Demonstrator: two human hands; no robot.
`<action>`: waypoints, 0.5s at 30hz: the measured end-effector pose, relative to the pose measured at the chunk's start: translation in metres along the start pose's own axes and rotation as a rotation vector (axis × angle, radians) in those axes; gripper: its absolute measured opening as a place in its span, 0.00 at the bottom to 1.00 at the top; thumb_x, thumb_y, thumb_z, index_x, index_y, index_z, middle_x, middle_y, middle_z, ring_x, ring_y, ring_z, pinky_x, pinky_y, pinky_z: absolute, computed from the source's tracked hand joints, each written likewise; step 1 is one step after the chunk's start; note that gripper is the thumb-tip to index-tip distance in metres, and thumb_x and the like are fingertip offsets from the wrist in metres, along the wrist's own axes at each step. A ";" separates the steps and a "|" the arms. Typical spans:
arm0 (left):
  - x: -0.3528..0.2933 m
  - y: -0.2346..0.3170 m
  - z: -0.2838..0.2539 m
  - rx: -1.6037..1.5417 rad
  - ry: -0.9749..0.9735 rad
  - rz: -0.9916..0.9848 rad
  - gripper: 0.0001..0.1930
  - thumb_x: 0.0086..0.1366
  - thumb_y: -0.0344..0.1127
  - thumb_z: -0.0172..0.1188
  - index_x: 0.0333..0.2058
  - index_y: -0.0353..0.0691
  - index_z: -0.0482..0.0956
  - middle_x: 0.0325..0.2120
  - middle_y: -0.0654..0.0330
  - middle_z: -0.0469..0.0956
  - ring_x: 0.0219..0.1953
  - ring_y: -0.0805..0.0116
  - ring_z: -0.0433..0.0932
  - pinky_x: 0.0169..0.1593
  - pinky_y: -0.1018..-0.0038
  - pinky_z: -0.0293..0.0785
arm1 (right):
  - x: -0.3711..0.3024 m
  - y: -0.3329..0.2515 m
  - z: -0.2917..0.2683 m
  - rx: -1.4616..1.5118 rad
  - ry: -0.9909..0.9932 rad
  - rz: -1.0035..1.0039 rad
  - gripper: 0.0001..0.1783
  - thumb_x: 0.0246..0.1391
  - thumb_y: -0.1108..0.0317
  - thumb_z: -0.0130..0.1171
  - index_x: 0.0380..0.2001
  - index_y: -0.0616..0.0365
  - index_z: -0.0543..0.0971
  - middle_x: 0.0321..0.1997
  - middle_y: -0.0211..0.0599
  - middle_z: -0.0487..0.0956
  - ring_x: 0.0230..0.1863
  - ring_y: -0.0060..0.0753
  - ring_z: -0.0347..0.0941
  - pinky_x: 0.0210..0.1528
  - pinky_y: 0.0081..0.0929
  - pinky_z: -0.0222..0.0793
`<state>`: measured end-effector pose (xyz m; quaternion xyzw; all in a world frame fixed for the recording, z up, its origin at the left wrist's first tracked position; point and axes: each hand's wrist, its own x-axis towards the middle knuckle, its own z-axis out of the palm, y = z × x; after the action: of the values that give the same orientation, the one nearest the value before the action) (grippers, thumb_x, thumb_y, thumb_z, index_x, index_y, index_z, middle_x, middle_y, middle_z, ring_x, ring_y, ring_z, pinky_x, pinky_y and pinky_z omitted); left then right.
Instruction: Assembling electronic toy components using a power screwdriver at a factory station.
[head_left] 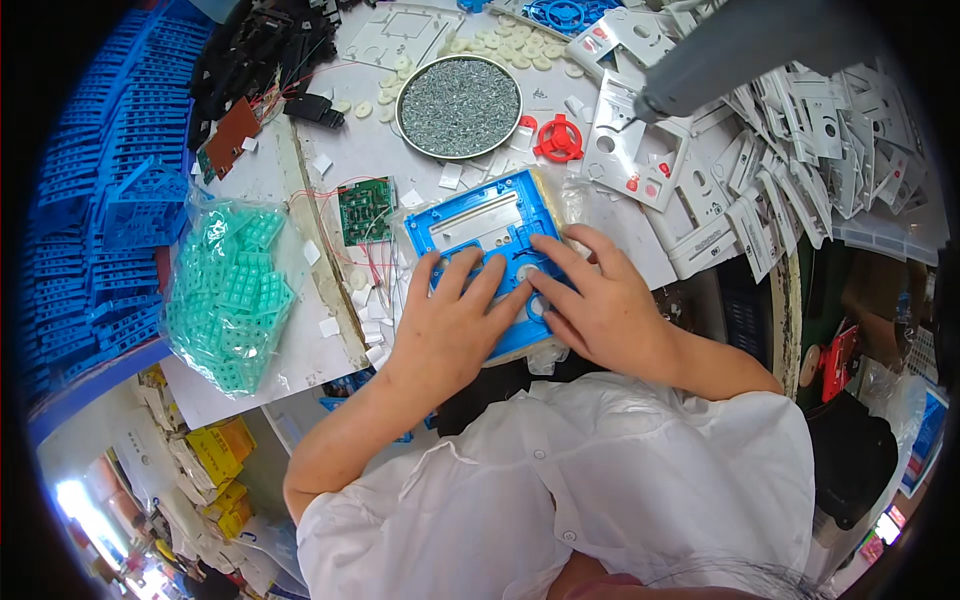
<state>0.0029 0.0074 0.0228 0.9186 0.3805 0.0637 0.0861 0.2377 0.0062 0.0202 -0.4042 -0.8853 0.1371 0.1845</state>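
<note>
A blue plastic housing [470,222] lies on the worktable in front of me, its inner side with a rectangular window and ribs facing up. My left hand [443,318] rests over its near left part, fingers spread, nothing visibly gripped. My right hand [612,308] is on its right side with the fingers bent and apart, pressing on the surface. Between the two hands, a small pale disc [526,271] sits in the housing, touched by fingertips. What lies beneath the palms is hidden. Just left of the housing is a green circuit board [367,211] with red wires.
Beyond the housing stands a round tray of small screws [458,105], with a red plastic wheel [559,138] beside it. A grey powered tool [740,62] hangs at upper right over white panels [690,205]. Bagged green keypads [232,290] and stacked blue housings [110,200] fill the left.
</note>
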 end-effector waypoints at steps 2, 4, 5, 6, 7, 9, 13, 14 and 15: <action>0.003 -0.011 -0.001 0.053 -0.019 0.090 0.21 0.61 0.40 0.64 0.55 0.56 0.79 0.56 0.61 0.74 0.61 0.57 0.70 0.64 0.48 0.63 | 0.003 -0.008 0.001 0.008 -0.026 0.012 0.23 0.46 0.66 0.68 0.46 0.66 0.81 0.66 0.48 0.71 0.65 0.57 0.64 0.57 0.45 0.70; 0.010 -0.022 -0.006 0.081 -0.059 0.192 0.21 0.61 0.39 0.62 0.55 0.54 0.80 0.56 0.63 0.74 0.60 0.58 0.70 0.64 0.51 0.64 | 0.004 -0.014 0.000 0.003 -0.055 0.029 0.24 0.46 0.66 0.68 0.45 0.69 0.81 0.67 0.49 0.69 0.66 0.58 0.62 0.58 0.46 0.70; 0.014 -0.027 -0.009 0.095 -0.079 0.243 0.21 0.62 0.39 0.61 0.54 0.54 0.80 0.56 0.64 0.74 0.59 0.58 0.70 0.64 0.52 0.65 | 0.005 -0.016 -0.001 -0.005 -0.070 0.040 0.24 0.46 0.65 0.69 0.46 0.70 0.81 0.68 0.49 0.69 0.66 0.58 0.62 0.58 0.46 0.69; 0.017 -0.032 -0.010 0.092 -0.112 0.293 0.20 0.61 0.39 0.61 0.54 0.53 0.80 0.56 0.64 0.74 0.59 0.59 0.70 0.65 0.52 0.65 | 0.005 -0.018 -0.001 -0.012 -0.086 0.050 0.25 0.46 0.65 0.69 0.46 0.70 0.80 0.68 0.50 0.68 0.67 0.58 0.61 0.58 0.46 0.69; 0.021 -0.037 -0.010 0.089 -0.146 0.343 0.20 0.61 0.38 0.61 0.54 0.52 0.80 0.55 0.65 0.74 0.59 0.60 0.70 0.65 0.52 0.64 | 0.006 -0.017 -0.001 -0.001 -0.090 0.054 0.24 0.47 0.65 0.68 0.46 0.70 0.80 0.68 0.50 0.68 0.67 0.58 0.61 0.58 0.47 0.69; 0.025 -0.040 -0.012 0.099 -0.168 0.436 0.20 0.61 0.38 0.60 0.53 0.49 0.81 0.55 0.66 0.74 0.59 0.62 0.70 0.67 0.51 0.63 | 0.005 -0.014 -0.002 0.019 -0.096 0.065 0.24 0.48 0.64 0.68 0.47 0.68 0.81 0.69 0.50 0.68 0.67 0.59 0.60 0.59 0.47 0.69; 0.030 -0.039 -0.015 0.102 -0.144 0.524 0.20 0.61 0.37 0.58 0.52 0.44 0.81 0.54 0.66 0.75 0.60 0.64 0.70 0.70 0.49 0.60 | -0.004 0.003 -0.018 0.122 0.007 0.104 0.23 0.48 0.67 0.69 0.48 0.65 0.82 0.68 0.48 0.69 0.67 0.60 0.60 0.58 0.48 0.70; 0.029 -0.039 -0.015 0.091 -0.144 0.524 0.20 0.61 0.36 0.58 0.52 0.43 0.81 0.54 0.66 0.75 0.60 0.65 0.71 0.71 0.49 0.59 | -0.005 0.006 -0.021 0.136 0.020 0.117 0.23 0.47 0.67 0.70 0.48 0.64 0.82 0.68 0.48 0.69 0.67 0.60 0.60 0.58 0.48 0.70; 0.028 -0.037 -0.015 0.082 -0.126 0.505 0.20 0.61 0.36 0.58 0.53 0.42 0.81 0.54 0.65 0.75 0.60 0.65 0.71 0.71 0.49 0.59 | -0.008 0.009 -0.025 0.148 0.036 0.133 0.23 0.47 0.68 0.70 0.48 0.63 0.82 0.67 0.47 0.69 0.67 0.61 0.60 0.58 0.48 0.70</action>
<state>-0.0058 0.0548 0.0308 0.9893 0.1353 0.0103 0.0539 0.2589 0.0082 0.0375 -0.4497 -0.8405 0.2066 0.2203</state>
